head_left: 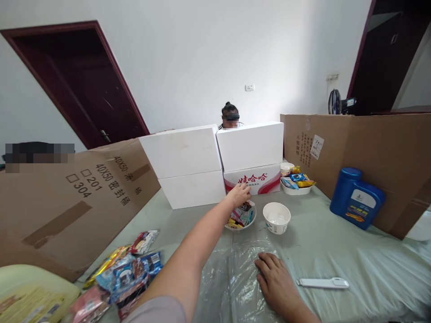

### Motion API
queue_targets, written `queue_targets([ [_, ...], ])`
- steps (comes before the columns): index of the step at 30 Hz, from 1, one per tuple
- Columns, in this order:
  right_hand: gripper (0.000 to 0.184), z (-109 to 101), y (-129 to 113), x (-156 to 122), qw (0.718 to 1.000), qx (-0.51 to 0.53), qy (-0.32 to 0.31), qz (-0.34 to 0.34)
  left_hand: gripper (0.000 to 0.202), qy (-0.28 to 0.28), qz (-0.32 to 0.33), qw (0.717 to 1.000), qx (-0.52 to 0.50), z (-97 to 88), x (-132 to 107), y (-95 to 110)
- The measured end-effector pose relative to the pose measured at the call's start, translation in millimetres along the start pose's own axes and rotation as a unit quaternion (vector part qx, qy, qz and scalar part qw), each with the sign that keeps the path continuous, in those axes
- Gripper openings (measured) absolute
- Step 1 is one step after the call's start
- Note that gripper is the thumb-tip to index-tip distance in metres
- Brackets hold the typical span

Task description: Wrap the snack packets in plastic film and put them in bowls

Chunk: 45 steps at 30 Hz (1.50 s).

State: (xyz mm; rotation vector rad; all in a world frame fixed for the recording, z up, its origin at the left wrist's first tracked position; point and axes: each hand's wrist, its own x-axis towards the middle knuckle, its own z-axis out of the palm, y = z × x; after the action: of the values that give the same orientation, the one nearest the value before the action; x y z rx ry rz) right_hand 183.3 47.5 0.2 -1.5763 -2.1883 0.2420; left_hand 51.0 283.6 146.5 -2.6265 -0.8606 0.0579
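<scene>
My left hand (239, 194) reaches forward over a bowl (243, 228) filled with small colourful packets. Its fingers are stretched out and slightly apart, and I see nothing held in them. Just in front of that hand stands a white-and-red printed carton (266, 183). My right hand (274, 280) lies flat, fingers spread, on the right side of a clear plastic sheet or bag (244, 273). A white paper tub (276, 220) with something clear inside sits to the right of the bowl. To the right of my right hand lies a white, slim-handled tool (323, 283), perhaps a folded cutter.
White boxes (188, 152) form a wall ahead, with a person (230, 114) behind. Cardboard panels (316, 148) flank the table. Snack packets (134, 269) and a pale yellow basin (30, 291) are at left. A blue jug (357, 199) and a white tray of snacks (296, 190) are at right.
</scene>
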Motion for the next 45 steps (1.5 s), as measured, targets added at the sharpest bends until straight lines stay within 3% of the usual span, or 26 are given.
queue_targets([
  [3, 0.035, 3, 2, 0, 1.000, -0.001, 0.009, -0.005, 0.029, 0.013, -0.048, 0.999, -0.005, -5.8, -6, -4],
  [8, 0.035, 4, 4, -1, 1.000, -0.003, 0.008, -0.011, 0.031, 0.063, -0.181, 0.981, -0.029, -36.5, -13, -9],
  [11, 0.036, 3, 3, -2, 1.000, -0.002, 0.003, -0.009, 0.040, 0.052, -0.218, 0.972, -0.069, -44.1, -17, -5],
  [17, 0.036, 1, 1, -2, 1.000, -0.015, -0.005, -0.005, 0.041, -0.011, -0.254, 0.958, -0.130, -16.8, -30, 20],
  [22, 0.037, 3, 3, -2, 0.999, -0.032, -0.003, -0.011, 0.026, 0.060, -0.281, 0.951, -0.117, -14.9, -58, 41],
  [26, 0.041, 7, 4, 0, 0.998, -0.064, -0.021, 0.011, 0.018, 0.059, -0.216, 0.964, -0.144, -1.8, -103, 92],
  [28, 0.047, 9, 2, 1, 0.995, -0.084, -0.035, 0.036, 0.011, 0.029, -0.202, 0.966, -0.159, 17.1, -131, 121],
  [30, 0.051, 11, 0, 2, 0.992, -0.096, -0.058, 0.053, 0.009, 0.011, -0.229, 0.960, -0.161, 38.7, -158, 138],
  [32, 0.053, 10, -2, 4, 0.990, -0.097, -0.079, 0.059, 0.018, 0.013, -0.278, 0.948, -0.156, 56.5, -182, 136],
  [34, 0.054, 7, -3, 7, 0.991, -0.078, -0.081, 0.068, 0.024, 0.020, -0.327, 0.933, -0.152, 66.1, -202, 119],
  [37, 0.050, -1, 2, 13, 0.994, -0.017, -0.037, 0.102, 0.022, 0.036, -0.360, 0.919, -0.155, 63.2, -227, 98],
  [39, 0.042, -7, 7, 16, 0.993, 0.014, -0.008, 0.119, 0.021, 0.063, -0.331, 0.924, -0.182, 53.3, -243, 103],
  [42, 0.038, -13, 15, 17, 0.991, 0.042, 0.011, 0.124, 0.021, 0.104, -0.169, 0.928, -0.315, 39.1, -267, 137],
  [44, 0.038, -16, 19, 14, 0.990, 0.066, 0.012, 0.121, 0.024, 0.082, -0.052, 0.921, -0.376, 37.0, -284, 163],
  [45, 0.037, -16, 21, 13, 0.990, 0.080, 0.005, 0.116, 0.035, 0.060, -0.017, 0.925, -0.374, 38.8, -293, 174],
])
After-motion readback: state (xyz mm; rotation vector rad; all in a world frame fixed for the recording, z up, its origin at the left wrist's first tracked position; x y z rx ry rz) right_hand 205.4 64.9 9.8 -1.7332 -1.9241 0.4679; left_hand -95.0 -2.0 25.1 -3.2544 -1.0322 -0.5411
